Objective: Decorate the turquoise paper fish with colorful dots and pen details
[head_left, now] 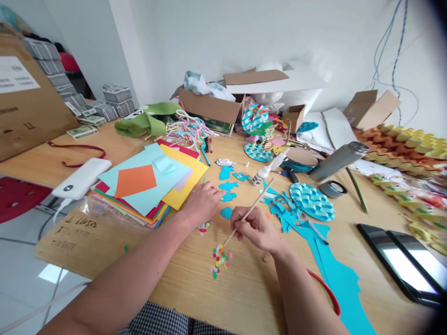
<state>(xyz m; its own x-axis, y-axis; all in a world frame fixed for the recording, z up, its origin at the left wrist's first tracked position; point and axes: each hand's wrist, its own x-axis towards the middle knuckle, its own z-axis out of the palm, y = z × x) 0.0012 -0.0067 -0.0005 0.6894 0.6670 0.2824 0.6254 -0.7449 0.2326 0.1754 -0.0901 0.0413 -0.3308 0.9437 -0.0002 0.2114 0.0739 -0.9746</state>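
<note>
My right hand (pixel 254 226) is closed around a thin wooden stick (pixel 258 200), held aslant with its lower tip at a scattered pile of small coloured paper dots (pixel 220 258). My left hand (pixel 203 201) lies on the table with its fingers stretched out, fingertips at the edge of a blue paper fish (pixel 228 196). More blue fish cutouts lie in a column there, among them a fish (pixel 228 185) above and a fish (pixel 226 213) below. Partly behind my left hand sits a smaller heap of dots (pixel 203 227). A white glue bottle (pixel 261 175) stands beyond the fish.
Coloured paper sheets (pixel 139 177) and a white power bank (pixel 82 177) are at left. Blue paper scraps (pixel 284 209), a long blue sheet (pixel 335 274), a woven disc (pixel 312 201), a grey flask (pixel 337 160) and dark tablets (pixel 401 265) lie at right. Boxes (pixel 209 104) stand behind.
</note>
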